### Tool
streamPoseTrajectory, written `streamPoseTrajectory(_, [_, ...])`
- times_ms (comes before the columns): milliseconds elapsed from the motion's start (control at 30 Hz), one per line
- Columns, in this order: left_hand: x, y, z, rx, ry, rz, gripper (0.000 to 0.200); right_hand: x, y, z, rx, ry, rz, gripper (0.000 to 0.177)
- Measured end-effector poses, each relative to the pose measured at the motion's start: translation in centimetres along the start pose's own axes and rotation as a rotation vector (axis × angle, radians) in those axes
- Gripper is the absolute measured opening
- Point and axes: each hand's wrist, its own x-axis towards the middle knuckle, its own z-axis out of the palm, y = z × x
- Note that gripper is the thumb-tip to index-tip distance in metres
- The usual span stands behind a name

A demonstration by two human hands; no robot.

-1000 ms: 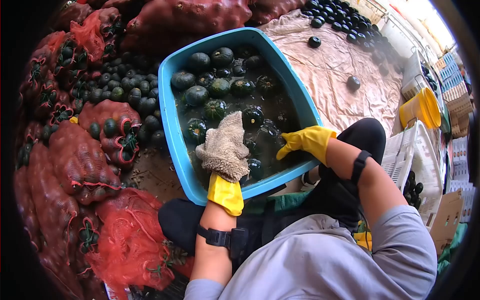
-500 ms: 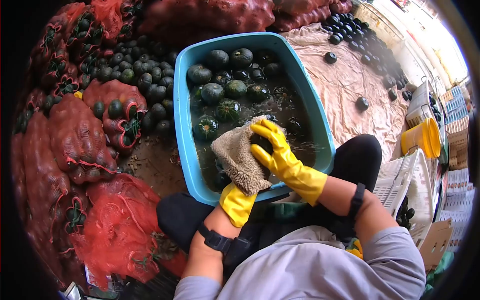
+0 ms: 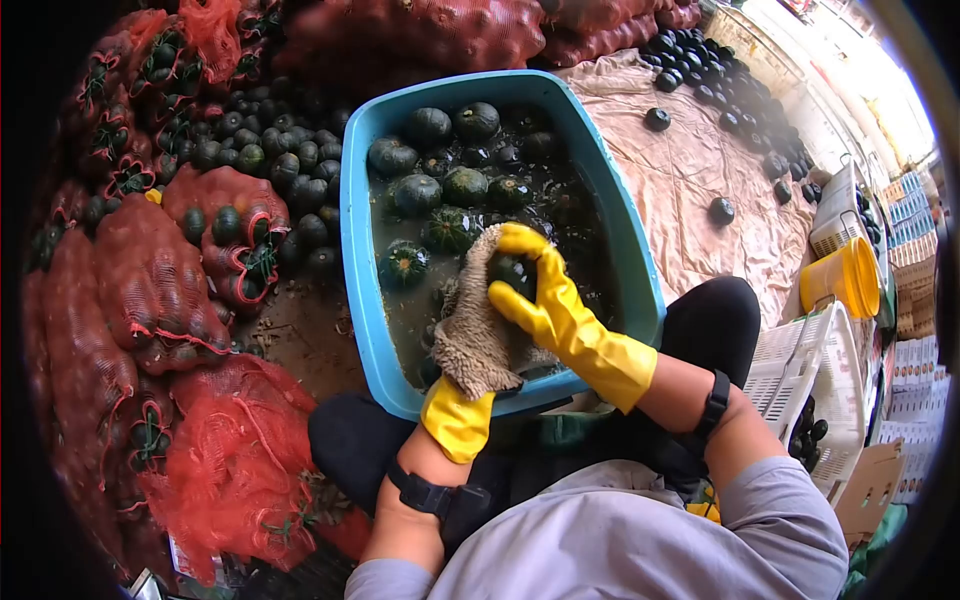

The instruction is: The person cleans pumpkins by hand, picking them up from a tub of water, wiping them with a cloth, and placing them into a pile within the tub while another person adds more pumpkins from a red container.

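Observation:
Yellow rubber gloves cover both hands, over a blue tub [image 3: 357, 240] of murky water. My right hand [image 3: 545, 300] curls round a dark green kabocha squash [image 3: 512, 269], thumb and fingers on its sides. Against the squash's left side lies a shaggy beige cloth [image 3: 474, 338], draped over my left hand [image 3: 458, 417]. Only the left glove's cuff and wrist show; its fingers are hidden beneath the cloth. Several other kabocha squashes [image 3: 416, 195] float in the tub, toward its far end.
Red mesh sacks [image 3: 160, 270] crowd the left side, beside a heap of loose squashes [image 3: 290, 165]. To the right, more squashes [image 3: 721, 211] lie on a tan sheet [image 3: 660, 150]. A yellow bucket [image 3: 838, 280] and white crates [image 3: 790, 360] stand at the far right.
The cloth has shifted to the squash's left side, leaving more of the squash visible. My right hand has turned slightly and moved up and left; the view has shifted a little.

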Motion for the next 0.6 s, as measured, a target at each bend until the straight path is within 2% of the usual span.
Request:
streamPoseTrajectory(33, [0.4, -1.0, -0.2, -0.297, -0.045, -0.055, 0.087, 0.3, -2.1, -1.0, 0.075, -0.207, -0.01, 0.048])
streamPoseTrajectory(67, [0.4, -1.8, -0.4, -0.514, -0.081, -0.11, 0.089, 0.3, -2.2, -1.0, 0.241, -0.19, 0.156, 0.043])
streamPoseTrajectory(100, [-0.2, -2.4, -0.3, -0.31, -0.042, -0.008, 0.086, 0.3, -2.2, -1.2, 0.402, -0.177, 0.325, 0.039])
streamPoseTrajectory(133, [-0.4, -1.9, -0.5, -0.101, -0.006, 0.091, 0.084, -0.2, 3.0, -0.5, 0.07, -0.061, 0.234, 0.03])
streamPoseTrajectory(167, [-0.4, -1.5, -0.9, 0.112, 0.023, 0.191, 0.081, 0.3, 0.3, 0.4, 0.034, 0.056, 0.31, 0.028])
streamPoseTrajectory(233, [-0.6, -1.3, -1.7, 0.543, 0.082, 0.373, 0.077, -0.6, -4.8, 2.8, -0.386, 0.178, -0.016, 0.027])
streamPoseTrajectory(267, [-0.8, -3.0, -2.4, 0.461, 0.022, 0.252, 0.082, -0.8, -4.1, 1.7, -0.242, 0.06, -0.091, 0.037])
streamPoseTrajectory(300, [-1.7, -4.3, -2.9, 0.419, 0.019, 0.199, 0.084, -1.1, -3.9, 1.1, -0.218, 0.002, -0.113, 0.038])
streamPoseTrajectory(367, [-2.1, -4.0, -3.5, 0.333, 0.025, 0.104, 0.088, -0.3, -6.7, 0.1, 0.436, -0.04, 0.743, 0.041])
streamPoseTrajectory(400, [-2.6, -4.9, -3.3, 0.432, 0.072, 0.067, 0.101, -0.7, -4.3, 1.0, 0.656, 0.111, 0.529, 0.041])
streamPoseTrajectory(433, [-2.6, -2.6, -2.3, 0.448, 0.143, 0.062, 0.098, -0.6, -3.5, 1.3, 0.873, 0.253, 0.659, 0.045])
streamPoseTrajectory(500, [-2.6, -2.3, -0.9, 0.566, 0.187, 0.03, 0.085, -0.9, -1.8, 2.0, 0.926, 0.387, 0.659, 0.05])
streamPoseTrajectory(533, [-2.4, -2.5, 0.0, 0.502, 0.28, 0.062, 0.077, -1.0, -0.3, 1.2, 0.531, 0.194, 0.49, 0.054])
streamPoseTrajectory(567, [-2.2, -2.4, -0.4, 0.42, 0.261, 0.116, 0.077, -0.8, 0.9, -0.1, 0.143, 0.008, 0.313, 0.058])
streamPoseTrajectory(600, [-2.1, -2.4, -0.9, 0.337, 0.237, 0.168, 0.077, 1.1, -2.8, -2.2, -0.034, -0.237, 0.271, 0.062])
